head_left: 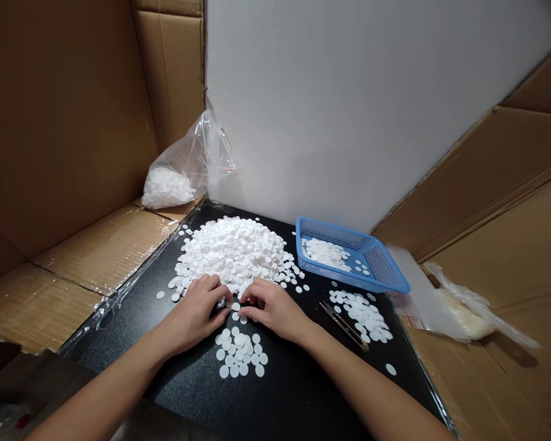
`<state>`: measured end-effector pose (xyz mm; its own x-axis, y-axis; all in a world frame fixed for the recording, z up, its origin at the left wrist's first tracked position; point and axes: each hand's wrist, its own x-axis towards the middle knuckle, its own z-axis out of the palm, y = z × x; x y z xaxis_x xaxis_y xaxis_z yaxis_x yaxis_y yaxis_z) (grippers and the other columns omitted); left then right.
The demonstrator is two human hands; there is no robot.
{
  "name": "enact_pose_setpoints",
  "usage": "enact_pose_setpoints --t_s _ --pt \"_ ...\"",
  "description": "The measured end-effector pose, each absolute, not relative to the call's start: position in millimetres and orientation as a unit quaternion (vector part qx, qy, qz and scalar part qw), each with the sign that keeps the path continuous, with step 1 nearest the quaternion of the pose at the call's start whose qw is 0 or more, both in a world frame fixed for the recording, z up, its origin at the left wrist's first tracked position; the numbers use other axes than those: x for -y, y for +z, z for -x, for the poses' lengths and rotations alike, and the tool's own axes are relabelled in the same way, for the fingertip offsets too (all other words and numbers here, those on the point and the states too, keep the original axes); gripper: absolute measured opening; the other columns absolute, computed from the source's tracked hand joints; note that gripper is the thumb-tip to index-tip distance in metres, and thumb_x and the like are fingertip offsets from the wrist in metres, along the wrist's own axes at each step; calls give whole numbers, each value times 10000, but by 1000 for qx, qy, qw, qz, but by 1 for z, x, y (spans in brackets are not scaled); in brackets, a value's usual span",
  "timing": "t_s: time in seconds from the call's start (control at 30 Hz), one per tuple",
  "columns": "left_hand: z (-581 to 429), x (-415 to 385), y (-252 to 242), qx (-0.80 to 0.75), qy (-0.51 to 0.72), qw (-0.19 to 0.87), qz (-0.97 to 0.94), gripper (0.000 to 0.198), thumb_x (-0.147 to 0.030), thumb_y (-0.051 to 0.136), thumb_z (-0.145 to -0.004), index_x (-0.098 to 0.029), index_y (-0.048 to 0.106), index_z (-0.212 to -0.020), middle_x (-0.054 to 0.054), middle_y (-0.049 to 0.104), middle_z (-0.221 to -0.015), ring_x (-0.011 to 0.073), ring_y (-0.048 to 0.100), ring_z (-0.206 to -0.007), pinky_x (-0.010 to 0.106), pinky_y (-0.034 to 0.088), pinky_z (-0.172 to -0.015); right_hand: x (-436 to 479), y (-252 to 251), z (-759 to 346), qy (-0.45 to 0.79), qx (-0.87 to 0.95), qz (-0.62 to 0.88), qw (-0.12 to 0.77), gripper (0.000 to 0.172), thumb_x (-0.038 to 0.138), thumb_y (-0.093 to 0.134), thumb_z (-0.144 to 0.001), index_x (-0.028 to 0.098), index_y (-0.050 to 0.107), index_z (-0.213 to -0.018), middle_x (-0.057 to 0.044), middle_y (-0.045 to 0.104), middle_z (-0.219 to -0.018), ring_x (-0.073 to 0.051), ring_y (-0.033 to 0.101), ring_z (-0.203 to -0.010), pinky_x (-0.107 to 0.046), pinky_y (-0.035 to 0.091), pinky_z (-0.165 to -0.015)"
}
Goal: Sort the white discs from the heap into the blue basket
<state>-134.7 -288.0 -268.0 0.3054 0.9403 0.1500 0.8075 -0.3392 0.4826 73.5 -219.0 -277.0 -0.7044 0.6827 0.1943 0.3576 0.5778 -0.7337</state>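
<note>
A large heap of small white round discs (232, 248) lies on the black tabletop. At its near edge my left hand (201, 311) rests with curved fingers, thumb apart from the forefinger, and a disc shows in the gap. Facing it, my right hand (274, 310) has its fingers curled and its thumb apart; nothing visible is gripped. A few loose discs (236, 307) lie between the fingertips of both hands. Closer to me, a smaller group of discs (240, 350) is spread below the hands. The undersides of my fingers are partly hidden.
Right of the heap stands a blue basket (353, 278) holding some discs. Tweezers (344, 326) lie beside another group of discs (365, 315). A clear bag of white pieces (169, 187) sits on cardboard (114, 245) at left; another plastic bag (468, 312) lies at right.
</note>
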Motion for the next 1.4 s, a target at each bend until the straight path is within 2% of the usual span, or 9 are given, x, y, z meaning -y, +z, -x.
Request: enact_pose_setpoints --t_s 0.2,0.43,0.63,0.87,1.1,1.23,1.4 --pt "136 286 -269 -558 219 164 -783 54 -176 599 -898 -228 611 -904 11 583 -928 226 528 -916 351 394 -816 223 -281 -69 324 856 308 258 127 115 710 -861 199 699 -766 17 588 -751 -133 563 -672 -248 435 -641" --pt "137 283 -270 -562 242 173 -772 45 -190 622 -850 -220 589 -853 8 593 -866 223 534 -863 343 402 -784 222 -280 -77 319 855 297 280 140 118 678 -850 197 643 -740 23 586 -733 -120 549 -618 -233 447 -590" --pt "135 286 -262 -542 258 202 -774 78 -241 619 -868 -214 619 -795 13 622 -850 202 554 -835 318 410 -766 226 -284 -78 280 882 245 289 185 62 580 -844 220 555 -751 -32 615 -838 -196 565 -830 -326 462 -787" --pt "134 287 -258 -539 273 255 -755 146 -251 588 -875 -198 663 -761 -17 650 -698 143 555 -636 242 425 -602 226 -288 -87 304 876 243 285 196 24 602 -801 218 596 -771 -8 620 -798 -182 576 -777 -306 467 -747" --pt "135 289 -256 -532 282 240 -761 158 -162 549 -875 -208 697 -842 10 719 -822 173 637 -771 268 471 -711 228 -286 -79 355 838 289 298 115 94 640 -819 200 639 -777 22 642 -731 -151 597 -685 -262 470 -661" --pt "136 290 -259 -533 280 215 -769 216 -100 516 -839 -211 688 -909 -5 688 -767 163 613 -709 264 458 -685 228 -284 -77 361 828 306 302 105 102 605 -829 196 629 -789 18 648 -749 -152 602 -704 -261 468 -669" --pt "136 290 -267 -517 260 185 -794 273 -58 529 -805 -236 715 -896 5 703 -826 187 622 -803 334 431 -856 225 -286 -82 355 820 341 292 89 107 583 -830 188 619 -825 17 618 -735 -143 567 -652 -252 446 -613"
